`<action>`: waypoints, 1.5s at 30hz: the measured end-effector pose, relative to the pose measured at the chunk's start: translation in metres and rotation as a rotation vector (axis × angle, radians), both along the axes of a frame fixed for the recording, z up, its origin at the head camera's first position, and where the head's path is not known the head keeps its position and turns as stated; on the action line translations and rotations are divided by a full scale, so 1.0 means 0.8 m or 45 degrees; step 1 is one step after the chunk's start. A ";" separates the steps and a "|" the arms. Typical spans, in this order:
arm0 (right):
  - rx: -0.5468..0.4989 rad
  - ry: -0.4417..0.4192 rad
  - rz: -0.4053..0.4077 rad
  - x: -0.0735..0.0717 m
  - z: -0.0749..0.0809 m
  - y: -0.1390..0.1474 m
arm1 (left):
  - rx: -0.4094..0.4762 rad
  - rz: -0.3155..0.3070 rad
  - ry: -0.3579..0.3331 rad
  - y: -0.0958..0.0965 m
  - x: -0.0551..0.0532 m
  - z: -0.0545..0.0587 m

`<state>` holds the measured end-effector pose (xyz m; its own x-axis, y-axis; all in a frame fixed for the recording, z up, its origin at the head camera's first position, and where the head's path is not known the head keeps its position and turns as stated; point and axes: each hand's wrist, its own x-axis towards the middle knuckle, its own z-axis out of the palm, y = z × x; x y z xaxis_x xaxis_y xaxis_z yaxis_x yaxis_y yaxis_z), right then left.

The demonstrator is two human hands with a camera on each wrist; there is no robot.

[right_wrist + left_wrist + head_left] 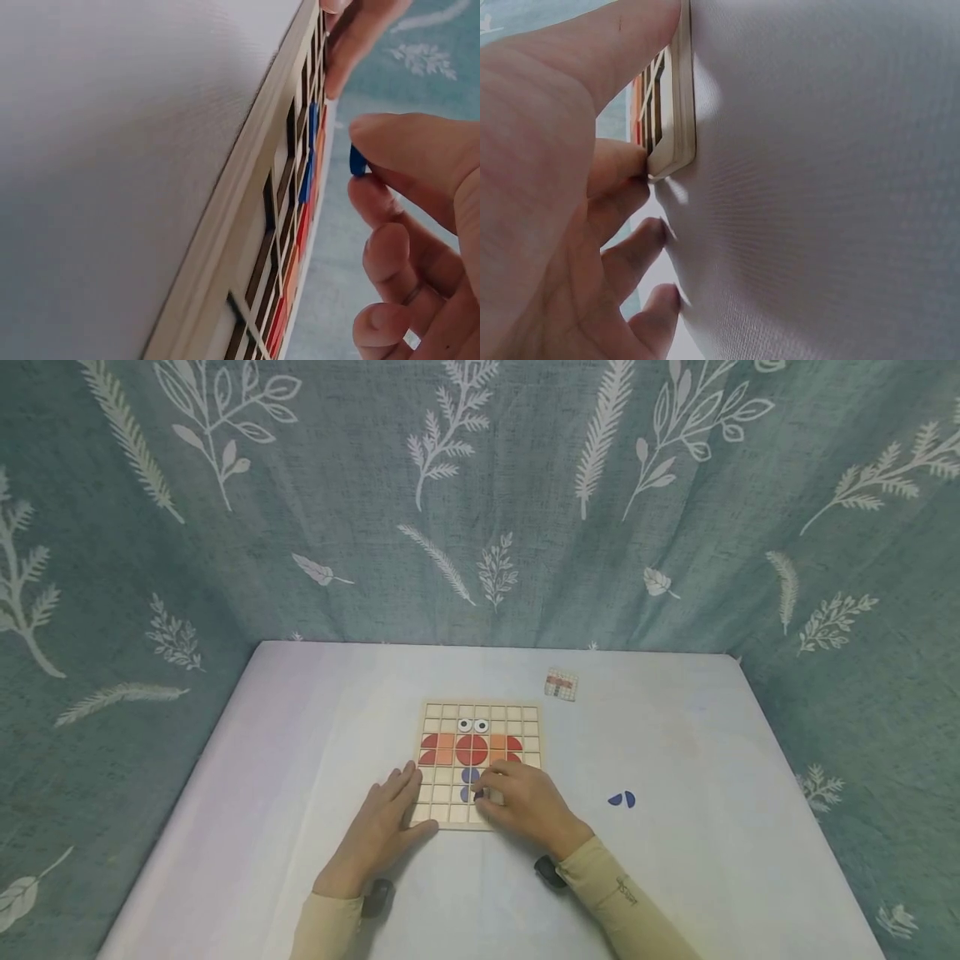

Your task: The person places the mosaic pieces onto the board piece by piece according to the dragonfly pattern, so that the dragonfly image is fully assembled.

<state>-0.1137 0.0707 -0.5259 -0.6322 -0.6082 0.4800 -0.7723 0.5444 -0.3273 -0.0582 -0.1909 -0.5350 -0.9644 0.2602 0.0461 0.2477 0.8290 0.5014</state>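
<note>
A wooden grid board [441,814] lies on the table with coloured pieces in its cells. My right hand [525,797] is over its lower right part. Between thumb and index finger it pinches a small blue piece [358,160], held just off the grid in the right wrist view. Blue quarter-circle pieces [470,775] sit in the cells beside those fingertips. My left hand [382,827] rests at the board's lower left corner, fingers extended. Its thumb touches the front edge and its index finger the left side, as the left wrist view shows.
Two loose blue pieces [616,799] lie on the white table right of the board. A small pattern card [561,685] lies beyond the board's far right corner. Red pieces [472,750], orange squares and two eye pieces [465,725] fill other cells. Patterned curtains [480,568] surround the table.
</note>
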 end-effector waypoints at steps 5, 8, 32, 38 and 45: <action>0.027 -0.067 -0.003 -0.004 -0.004 -0.008 | 0.009 -0.007 0.028 0.000 0.000 0.001; 0.040 -0.075 -0.011 -0.006 -0.007 -0.009 | 0.023 -0.012 0.041 0.000 0.000 0.002; 0.124 -0.075 -0.014 -0.007 -0.007 -0.014 | 0.034 -0.021 0.068 -0.001 0.001 -0.001; 0.161 -0.084 -0.001 -0.008 -0.004 -0.018 | 0.029 -0.022 0.071 -0.001 0.001 0.000; 0.236 -0.166 -0.027 -0.005 -0.002 -0.017 | 0.032 -0.027 0.059 -0.001 -0.001 -0.001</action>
<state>-0.1181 0.0569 -0.5275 -0.6950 -0.6644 0.2748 -0.7179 0.6202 -0.3161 -0.0586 -0.1913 -0.5362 -0.9554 0.2787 0.0975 0.2885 0.8108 0.5092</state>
